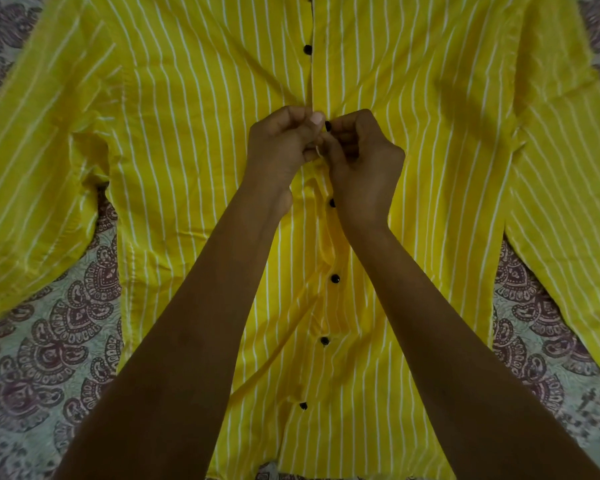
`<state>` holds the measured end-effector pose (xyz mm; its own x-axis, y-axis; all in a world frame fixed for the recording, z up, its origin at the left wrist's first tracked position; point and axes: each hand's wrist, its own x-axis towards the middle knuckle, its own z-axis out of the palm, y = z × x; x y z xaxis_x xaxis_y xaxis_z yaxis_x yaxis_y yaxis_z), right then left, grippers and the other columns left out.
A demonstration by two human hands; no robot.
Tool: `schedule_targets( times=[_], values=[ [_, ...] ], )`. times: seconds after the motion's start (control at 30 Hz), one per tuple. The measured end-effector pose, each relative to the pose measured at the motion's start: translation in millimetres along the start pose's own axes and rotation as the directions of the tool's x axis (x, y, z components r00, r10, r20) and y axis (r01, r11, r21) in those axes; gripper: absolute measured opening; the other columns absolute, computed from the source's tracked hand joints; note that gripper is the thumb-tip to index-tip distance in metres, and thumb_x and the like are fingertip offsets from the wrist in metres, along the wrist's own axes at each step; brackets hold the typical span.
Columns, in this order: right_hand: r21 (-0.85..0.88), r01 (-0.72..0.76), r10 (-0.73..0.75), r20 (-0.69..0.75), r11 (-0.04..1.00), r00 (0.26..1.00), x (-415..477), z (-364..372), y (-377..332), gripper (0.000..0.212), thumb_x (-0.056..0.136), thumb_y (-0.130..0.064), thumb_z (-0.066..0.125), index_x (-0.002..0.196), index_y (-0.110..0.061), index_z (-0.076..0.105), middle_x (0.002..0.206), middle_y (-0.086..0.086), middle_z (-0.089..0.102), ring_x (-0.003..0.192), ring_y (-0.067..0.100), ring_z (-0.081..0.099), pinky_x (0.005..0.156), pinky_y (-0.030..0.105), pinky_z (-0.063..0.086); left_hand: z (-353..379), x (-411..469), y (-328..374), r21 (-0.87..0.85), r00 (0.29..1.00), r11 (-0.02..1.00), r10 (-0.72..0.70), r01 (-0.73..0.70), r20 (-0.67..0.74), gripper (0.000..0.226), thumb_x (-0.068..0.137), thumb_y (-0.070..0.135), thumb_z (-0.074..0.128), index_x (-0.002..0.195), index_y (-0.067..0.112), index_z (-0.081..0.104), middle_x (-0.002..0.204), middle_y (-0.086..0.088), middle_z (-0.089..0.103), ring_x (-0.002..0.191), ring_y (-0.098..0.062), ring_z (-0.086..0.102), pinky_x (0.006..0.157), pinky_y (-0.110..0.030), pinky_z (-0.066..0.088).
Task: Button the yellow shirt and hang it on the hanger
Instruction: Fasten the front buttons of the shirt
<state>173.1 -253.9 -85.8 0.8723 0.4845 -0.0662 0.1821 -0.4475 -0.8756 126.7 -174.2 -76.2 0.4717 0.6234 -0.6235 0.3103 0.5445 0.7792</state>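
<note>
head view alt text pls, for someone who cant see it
The left hand and right hand pinch the front opening of a yellow striped shirt around a black button. The shirt lies spread on a paisley sheet, with one more button above the hands and four below.

Yellow shirt (187, 133) cut off at the collar by the top edge, sleeves running past both sides, one button (327, 125) half hidden between left hand (281, 147) and right hand (364, 168), its buttonhole covered, patterned bedsheet (49, 358) mostly under the shirt, forearms (187, 341) cut by the bottom edge.
</note>
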Motion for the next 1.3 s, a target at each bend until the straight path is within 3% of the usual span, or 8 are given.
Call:
schedule_targets(
  times=[0.2, 0.33, 0.43, 0.57, 0.77, 0.93, 1.1, 1.3],
  values=[
    [0.11, -0.071, 0.06, 0.104, 0.991, 0.993, 4.8, -7.3, -0.5, 0.003, 0.083, -0.01, 0.062, 0.083, -0.008, 0.065, 0.071, -0.005, 0.066, 0.065, 0.007, 0.065, 0.063, 0.026, 0.053, -7.1, 4.9, -4.0, 0.185, 0.972, 0.955, 0.236, -0.23, -0.012, 0.011, 0.086, 0.01, 0.061, 0.077, 0.015, 0.06, 0.063, 0.008, 0.061, 0.058, 0.003, 0.057, 0.06, -0.017, 0.047],
    [0.154, -0.275, 0.246, 0.182, 0.949, 0.952, 15.4, -8.2, -0.4, 0.008, 0.077, -0.016, 0.062, 0.07, -0.014, 0.066, 0.066, 0.002, 0.065, 0.066, 0.018, 0.063, 0.066, 0.034, 0.051, -16.7, 6.1, -9.7, 0.453, 0.87, 0.756, 0.483, -0.472, 0.101, 0.009, 0.083, 0.012, 0.062, 0.085, 0.003, 0.064, 0.072, 0.006, 0.063, 0.067, 0.007, 0.057, 0.064, -0.012, 0.043],
    [0.214, -0.437, 0.376, 0.274, 0.874, 0.885, 24.8, -7.9, -5.8, 0.019, 0.082, -0.007, 0.062, 0.065, -0.015, 0.064, 0.063, 0.005, 0.063, 0.062, 0.015, 0.059, 0.064, 0.029, 0.05, -21.2, 7.5, -10.8, 0.561, 0.793, 0.604, 0.584, -0.566, 0.172, 0.011, 0.085, 0.01, 0.059, 0.086, -0.001, 0.063, 0.074, -0.011, 0.066, 0.069, -0.011, 0.059, 0.064, -0.023, 0.045],
    [0.193, -0.48, 0.412, 0.304, 0.856, 0.859, 32.7, -8.8, -4.2, 0.024, 0.084, -0.004, 0.06, 0.064, -0.016, 0.063, 0.062, 0.001, 0.063, 0.055, 0.007, 0.058, 0.06, 0.02, 0.049, -16.2, 14.7, -4.2, 0.648, 0.813, 0.57, 0.565, -0.505, 0.137, 0.013, 0.079, 0.015, 0.062, 0.086, 0.005, 0.066, 0.073, 0.007, 0.062, 0.069, -0.002, 0.057, 0.067, -0.026, 0.048],
    [-0.115, -0.035, 0.046, 0.097, 0.993, 0.994, 41.3, -13.9, -11.1, 0.011, 0.08, -0.016, 0.061, 0.086, -0.009, 0.068, 0.079, -0.007, 0.065, 0.062, -0.002, 0.056, 0.067, 0.017, 0.046, -21.6, 33.3, 25.7, 0.59, 0.857, 0.676, 0.512, -0.441, 0.055, 0.011, 0.073, 0.017, 0.073, 0.078, 0.008, 0.069, 0.064, 0.02, 0.058, 0.06, 0.012, 0.056, 0.06, -0.004, 0.04],
    [-0.177, 0.163, -0.141, 0.127, 0.971, 0.982, 75.3, -0.1, -27.4, 0.028, 0.077, -0.019, 0.061, 0.103, -0.007, 0.063, 0.097, 0.008, 0.067, 0.08, 0.017, 0.063, 0.072, 0.033, 0.052, -14.1, 57.8, 59.9, 0.551, 0.83, 0.672, 0.553, -0.495, 0.071, 0.009, 0.077, 0.014, 0.065, 0.076, 0.006, 0.068, 0.059, 0.016, 0.058, 0.054, 0.005, 0.057, 0.059, -0.014, 0.043],
    [-0.484, 0.114, 0.002, 0.233, 0.868, 0.972, 107.1, 9.7, -16.5, 0.049, 0.076, -0.024, 0.067, 0.119, -0.006, 0.049, 0.112, 0.014, 0.059, 0.099, 0.027, 0.058, 0.077, 0.033, 0.041, -1.6, 83.4, 50.9, 0.829, 0.877, 0.438, 0.465, -0.348, 0.122, 0.012, 0.079, 0.017, 0.066, 0.088, 0.012, 0.071, 0.094, -0.006, 0.071, 0.091, -0.021, 0.065, 0.077, -0.027, 0.047],
    [-0.391, -0.055, 0.13, 0.167, 0.919, 0.977, 121.8, 8.0, -5.0, 0.02, 0.074, -0.013, 0.062, 0.091, -0.004, 0.068, 0.092, 0.014, 0.069, 0.09, 0.026, 0.063, 0.072, 0.03, 0.043, 9.7, 81.4, 47.9, 0.963, 0.876, 0.171, 0.47, -0.209, 0.107, 0.017, 0.089, 0.012, 0.055, 0.104, 0.008, 0.062, 0.11, -0.013, 0.063, 0.105, -0.027, 0.058, 0.076, -0.035, 0.042]
  ],
)
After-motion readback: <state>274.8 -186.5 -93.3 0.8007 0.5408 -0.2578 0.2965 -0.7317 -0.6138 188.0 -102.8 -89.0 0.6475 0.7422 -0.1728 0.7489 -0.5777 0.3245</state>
